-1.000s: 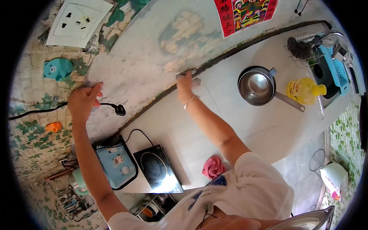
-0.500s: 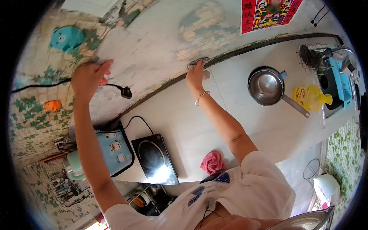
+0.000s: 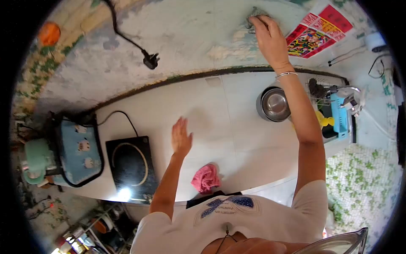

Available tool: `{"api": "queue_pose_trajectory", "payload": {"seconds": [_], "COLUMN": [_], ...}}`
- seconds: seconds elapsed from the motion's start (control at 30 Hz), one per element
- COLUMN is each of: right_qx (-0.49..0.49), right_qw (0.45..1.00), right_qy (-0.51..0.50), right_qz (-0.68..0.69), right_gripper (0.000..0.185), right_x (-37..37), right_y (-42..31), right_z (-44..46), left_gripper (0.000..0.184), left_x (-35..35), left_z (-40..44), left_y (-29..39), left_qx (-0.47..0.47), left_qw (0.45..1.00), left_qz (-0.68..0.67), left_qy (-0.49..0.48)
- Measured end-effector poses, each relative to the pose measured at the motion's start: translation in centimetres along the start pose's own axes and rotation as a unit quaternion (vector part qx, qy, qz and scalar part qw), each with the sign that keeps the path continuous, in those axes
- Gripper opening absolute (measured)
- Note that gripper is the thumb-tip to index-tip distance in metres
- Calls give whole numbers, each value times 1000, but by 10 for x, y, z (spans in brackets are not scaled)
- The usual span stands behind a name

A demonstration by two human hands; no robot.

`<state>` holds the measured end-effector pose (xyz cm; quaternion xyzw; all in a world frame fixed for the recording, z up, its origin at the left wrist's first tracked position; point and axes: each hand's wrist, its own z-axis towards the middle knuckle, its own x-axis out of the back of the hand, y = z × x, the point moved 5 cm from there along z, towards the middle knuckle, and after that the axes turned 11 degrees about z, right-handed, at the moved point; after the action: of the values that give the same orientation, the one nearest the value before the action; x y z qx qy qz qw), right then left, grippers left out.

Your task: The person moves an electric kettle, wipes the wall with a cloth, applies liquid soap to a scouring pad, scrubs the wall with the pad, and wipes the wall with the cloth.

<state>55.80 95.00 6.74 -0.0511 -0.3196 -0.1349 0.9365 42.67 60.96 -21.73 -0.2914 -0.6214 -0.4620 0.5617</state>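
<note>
High on the wall, beside a red poster, my right hand presses a grey, mesh-like scourer with its fingers bent over it. The wall's paper is worn and patchy near there. My left hand hovers above the white counter, fingers stretched out and holding nothing. A black plug on a cord hangs against the wall, up and left of that hand. Below the hand on the counter lies a crumpled pink cloth.
Left on the counter are a black induction cooker, a blue cow-patterned cover and a green kettle. Steel pots stand right, partly behind my right arm. Beyond them are a yellow bottle, a blue rack and a faucet.
My right hand has moved from the wall's base up to the poster with the scourer. My left hand has left the plug's cord and come down over the counter. The view has shifted.
</note>
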Motion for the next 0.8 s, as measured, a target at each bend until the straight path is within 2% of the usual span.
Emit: {"api": "queue_pose_trajectory", "payload": {"seconds": [0.03,0.1,0.13,0.2,0.33,0.37,0.43,0.47,0.57,0.6,0.67,0.73,0.8], "right_qx": [13,46,76,100,131,150,37,157,95,103,195,140,179], "right_qw": [1000,989,981,964,912,908,913,914,916,912,919,909,886], "right_qy": [-17,-141,-178,-246,-387,-391,-406,-369,-378,-384,-336,-388,-427], "right_qz": [3,-24,-21,-13,-19,-9,36,55,99,101,71,56,29], "right_gripper": [36,31,27,27,24,24,24,24,24,24,25,26,28], "right_x": [-5,-26,-42,-69,-146,-161,-195,-199,-207,-203,-175,-147,-108], "right_y": [-3,-8,-5,-9,8,6,1,-22,-59,-53,-27,28,50], "right_z": [0,-3,-12,-45,-133,-145,-163,-155,-124,-126,-122,-137,-139], "left_gripper": [70,66,66,60,58,58,58,59,59,58,57,58,58], "left_x": [-22,-28,-31,-21,-17,-14,-9,-9,-14,-15,-15,-14,-11], "left_z": [-22,-44,-49,-48,-48,-48,-46,-46,-48,-47,-49,-48,-49], "left_y": [-22,-34,-35,-32,-30,-30,-27,-27,-30,-30,-30,-29,-29], "left_qx": [69,95,110,90,106,127,119,120,128,135,142,154,144], "left_qw": [997,989,989,986,987,985,986,987,984,982,979,978,981], "left_qz": [8,113,94,142,121,117,112,110,125,132,146,142,129], "left_qy": [-16,-6,-14,-18,0,-1,-18,-7,0,8,1,4,23]}}
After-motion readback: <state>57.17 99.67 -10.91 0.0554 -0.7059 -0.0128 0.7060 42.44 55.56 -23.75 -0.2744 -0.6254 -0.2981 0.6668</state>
